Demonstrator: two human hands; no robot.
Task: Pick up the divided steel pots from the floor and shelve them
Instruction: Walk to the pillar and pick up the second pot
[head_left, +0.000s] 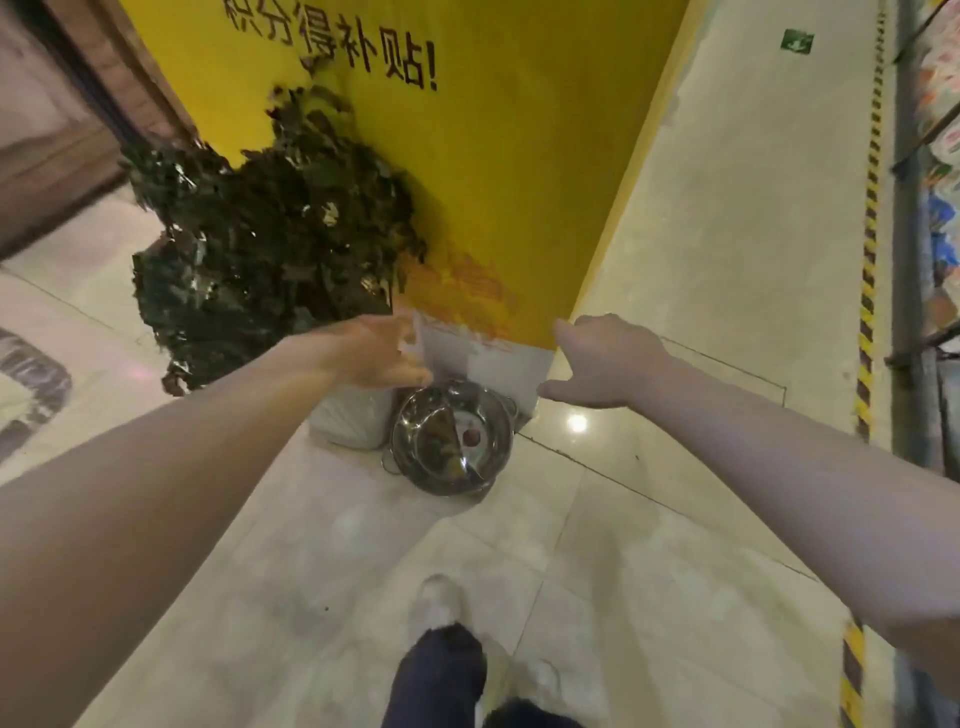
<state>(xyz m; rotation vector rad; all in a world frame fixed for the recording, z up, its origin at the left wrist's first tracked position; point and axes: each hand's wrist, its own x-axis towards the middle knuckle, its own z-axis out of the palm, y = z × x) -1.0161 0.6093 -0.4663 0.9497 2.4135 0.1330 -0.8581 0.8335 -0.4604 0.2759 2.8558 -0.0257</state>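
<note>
The divided steel pots (451, 439) sit stacked on the floor (597, 545) at the foot of the yellow pillar (493, 182). Both hands, left hand (382, 353) and right hand (605, 364), reach down spread and empty, touching nothing. Lifting and shelving are not yet begun.

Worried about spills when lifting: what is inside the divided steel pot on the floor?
The divided steel pot holds dark contents left of its divider and one small reddish piece right. Any liquid is unclear, and lower stacked pots' insides are covered.

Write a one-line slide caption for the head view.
Both bare hands, left and right, reach down, open and empty, toward a divided steel pot on the floor beside a yellow pillar.
</note>
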